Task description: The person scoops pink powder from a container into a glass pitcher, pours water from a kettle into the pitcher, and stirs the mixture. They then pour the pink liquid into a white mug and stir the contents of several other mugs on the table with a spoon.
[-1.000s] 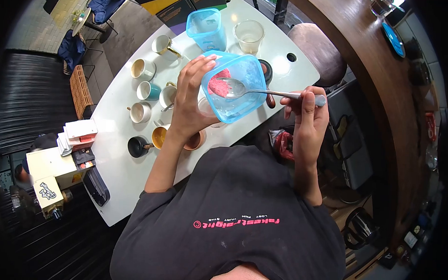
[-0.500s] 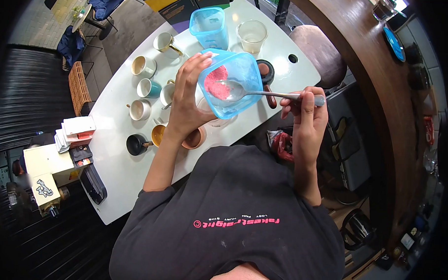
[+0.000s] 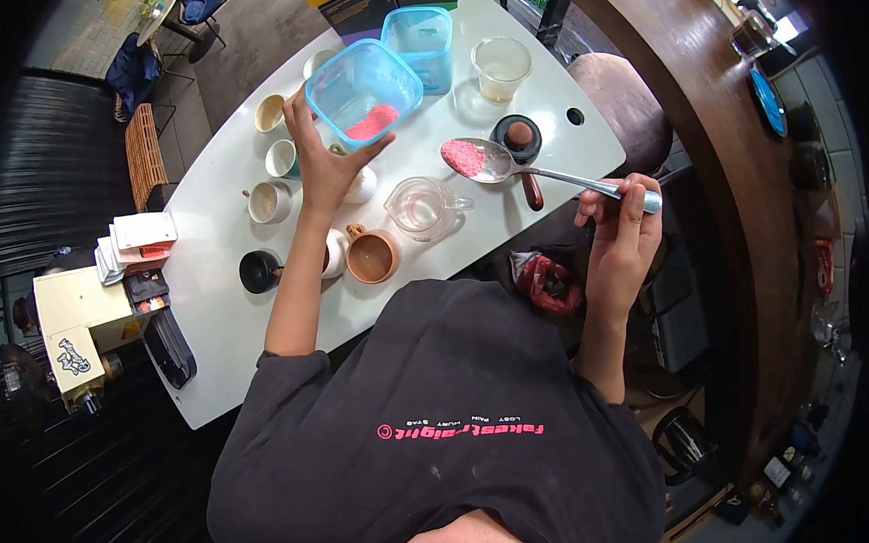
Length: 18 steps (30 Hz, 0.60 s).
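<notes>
My left hand grips a translucent blue plastic container, tilted toward me, with pink powder in its bottom. In my right hand is a metal spoon, held by the end of its handle. A heap of pink powder lies in the spoon's bowl, which hovers over the table apart from the container. Below and left of the spoon stands a clear glass jug. A coffee tamper on a round dark base is just behind the spoon.
Several mugs crowd the white table, among them a brown mug and a black cup. A second blue container and a clear plastic cup stand at the back. The wooden counter curves along the right.
The spoon has come out of the container with pink powder in it, moving right. My left hand has carried the container left and away from me. The glass jug is now uncovered.
</notes>
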Each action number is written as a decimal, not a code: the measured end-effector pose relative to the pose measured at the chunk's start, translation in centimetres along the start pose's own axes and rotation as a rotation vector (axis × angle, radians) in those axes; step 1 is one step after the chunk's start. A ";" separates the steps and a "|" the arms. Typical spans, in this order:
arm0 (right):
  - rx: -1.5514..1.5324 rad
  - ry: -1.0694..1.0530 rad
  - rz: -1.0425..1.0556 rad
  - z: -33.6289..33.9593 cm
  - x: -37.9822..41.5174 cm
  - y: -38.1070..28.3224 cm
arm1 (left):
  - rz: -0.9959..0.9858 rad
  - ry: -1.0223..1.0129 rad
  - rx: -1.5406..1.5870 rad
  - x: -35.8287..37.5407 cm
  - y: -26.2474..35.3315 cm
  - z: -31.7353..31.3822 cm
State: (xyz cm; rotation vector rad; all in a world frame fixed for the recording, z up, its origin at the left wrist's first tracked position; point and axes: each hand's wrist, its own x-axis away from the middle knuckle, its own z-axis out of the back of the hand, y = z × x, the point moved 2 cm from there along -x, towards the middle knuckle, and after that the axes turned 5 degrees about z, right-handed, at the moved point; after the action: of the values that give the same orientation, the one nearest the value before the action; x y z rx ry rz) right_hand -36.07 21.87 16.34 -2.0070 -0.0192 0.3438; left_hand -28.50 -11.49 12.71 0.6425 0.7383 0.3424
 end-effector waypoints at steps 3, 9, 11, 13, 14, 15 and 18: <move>0.063 -0.015 -0.026 -0.3 0.1 0.8 | 0.049 -0.011 0.049 -0.3 -1.7 -0.6; 0.198 -0.115 -0.040 -1.4 0.2 2.7 | 0.116 -0.045 0.174 -0.6 -3.4 -1.9; 0.262 -0.186 -0.019 -1.8 0.4 3.4 | 0.115 -0.058 0.243 -0.6 -3.7 -2.2; 0.298 -0.218 -0.011 -2.6 0.8 3.8 | 0.118 -0.063 0.246 -0.6 -4.3 -2.4; 0.332 -0.245 0.002 -2.9 0.9 4.0 | 0.114 -0.069 0.251 -0.6 -4.6 -2.4; 0.370 -0.274 -0.004 -3.0 1.0 4.1 | 0.119 -0.067 0.251 -0.5 -4.6 -2.4; 0.445 -0.356 0.051 -4.0 1.4 4.7 | 0.157 -0.093 0.292 -0.5 -4.7 -2.5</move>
State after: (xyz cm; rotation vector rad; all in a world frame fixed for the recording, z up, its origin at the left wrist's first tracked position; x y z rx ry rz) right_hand -34.36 16.46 13.54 -1.4908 -0.1057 0.6729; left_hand -30.33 -14.26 8.47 0.9900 0.6549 0.3492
